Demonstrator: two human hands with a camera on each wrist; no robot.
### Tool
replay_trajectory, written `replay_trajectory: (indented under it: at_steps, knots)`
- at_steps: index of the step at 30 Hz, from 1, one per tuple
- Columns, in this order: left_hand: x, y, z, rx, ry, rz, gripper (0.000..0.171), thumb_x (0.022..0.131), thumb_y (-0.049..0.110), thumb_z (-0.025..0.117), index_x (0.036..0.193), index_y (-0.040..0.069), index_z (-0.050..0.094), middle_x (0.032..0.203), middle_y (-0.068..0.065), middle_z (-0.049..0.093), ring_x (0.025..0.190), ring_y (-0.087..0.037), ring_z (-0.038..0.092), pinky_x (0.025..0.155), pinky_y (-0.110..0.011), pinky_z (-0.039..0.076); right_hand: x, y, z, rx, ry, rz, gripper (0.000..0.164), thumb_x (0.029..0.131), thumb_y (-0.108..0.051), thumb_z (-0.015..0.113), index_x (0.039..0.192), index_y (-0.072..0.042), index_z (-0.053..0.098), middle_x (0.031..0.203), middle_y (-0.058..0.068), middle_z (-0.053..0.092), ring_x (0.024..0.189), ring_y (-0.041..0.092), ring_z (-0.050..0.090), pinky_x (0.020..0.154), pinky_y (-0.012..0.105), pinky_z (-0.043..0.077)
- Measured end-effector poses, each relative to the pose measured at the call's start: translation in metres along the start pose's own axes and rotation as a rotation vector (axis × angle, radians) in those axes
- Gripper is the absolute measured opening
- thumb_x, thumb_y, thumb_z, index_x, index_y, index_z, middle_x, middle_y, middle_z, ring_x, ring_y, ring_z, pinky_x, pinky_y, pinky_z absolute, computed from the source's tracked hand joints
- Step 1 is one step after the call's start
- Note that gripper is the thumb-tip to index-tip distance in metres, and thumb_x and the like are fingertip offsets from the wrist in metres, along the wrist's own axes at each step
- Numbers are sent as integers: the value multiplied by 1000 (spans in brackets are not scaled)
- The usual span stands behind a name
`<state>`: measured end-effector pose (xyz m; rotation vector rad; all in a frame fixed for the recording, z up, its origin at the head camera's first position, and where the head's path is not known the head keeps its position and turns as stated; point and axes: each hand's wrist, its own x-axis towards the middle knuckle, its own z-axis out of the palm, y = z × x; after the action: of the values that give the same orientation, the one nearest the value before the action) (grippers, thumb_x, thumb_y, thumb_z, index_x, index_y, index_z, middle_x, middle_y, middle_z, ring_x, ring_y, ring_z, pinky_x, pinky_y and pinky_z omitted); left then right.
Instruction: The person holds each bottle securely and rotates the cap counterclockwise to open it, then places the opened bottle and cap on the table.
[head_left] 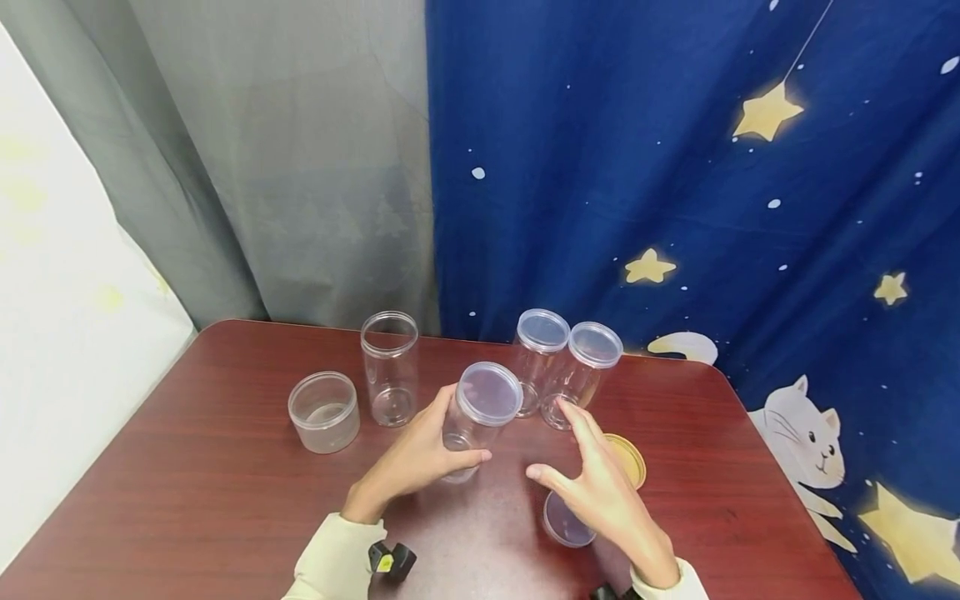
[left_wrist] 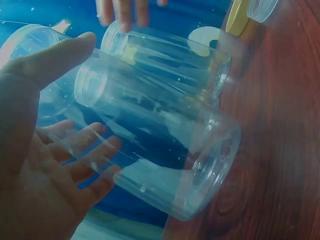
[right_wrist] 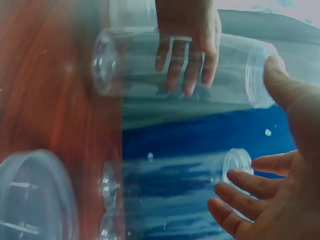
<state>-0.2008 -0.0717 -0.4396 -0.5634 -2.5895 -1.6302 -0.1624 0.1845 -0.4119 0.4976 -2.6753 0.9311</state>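
Note:
My left hand (head_left: 416, 457) grips a tall clear plastic jar (head_left: 467, 432) from its left side, thumb across the front and fingers behind. A translucent lid (head_left: 491, 392) sits on top of this jar. In the left wrist view the fingers show through the clear wall of the jar (left_wrist: 165, 150). To the right my right hand (head_left: 603, 479) is spread apart from that jar, thumb and fingers extended with nothing between them. Below the right hand lie a loose translucent lid (head_left: 566, 521) and a gold-coloured lid (head_left: 630, 458), each partly covered by it.
Two lidded tall jars (head_left: 542, 332) stand side by side behind the right hand. On the left are a tall lidless jar (head_left: 390, 367) and a short wide lidless one (head_left: 324, 417). Curtains (head_left: 600, 167) hang right behind the far edge of the reddish-brown table (head_left: 225, 467).

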Motion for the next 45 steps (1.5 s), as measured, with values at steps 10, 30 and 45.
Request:
replay_trajectory:
  at_steps: [10,30,45]
  knots:
    - [2,2,9,-25,-42,69,89,71,32,89,144,19,39,130,1,59,118,-14,57,103,-47,46,19,-23,12,171,44,-29,90,76,-32,86,150,-17,38,147,5,51,121,26,60,99,49,49]
    - [-1,8,22,-72,-103,87,87,71,31,89,141,17,39,120,4,63,108,-11,61,97,-38,49,20,-43,30,285,226,5,86,68,-29,91,142,-17,49,127,-3,66,115,14,62,94,40,49]
    - [-4,7,10,-79,-149,101,93,71,39,88,146,23,36,124,5,62,115,-12,58,101,-41,46,25,-39,26,356,153,-124,82,71,-20,90,142,-12,49,130,-4,65,114,16,64,96,33,48]
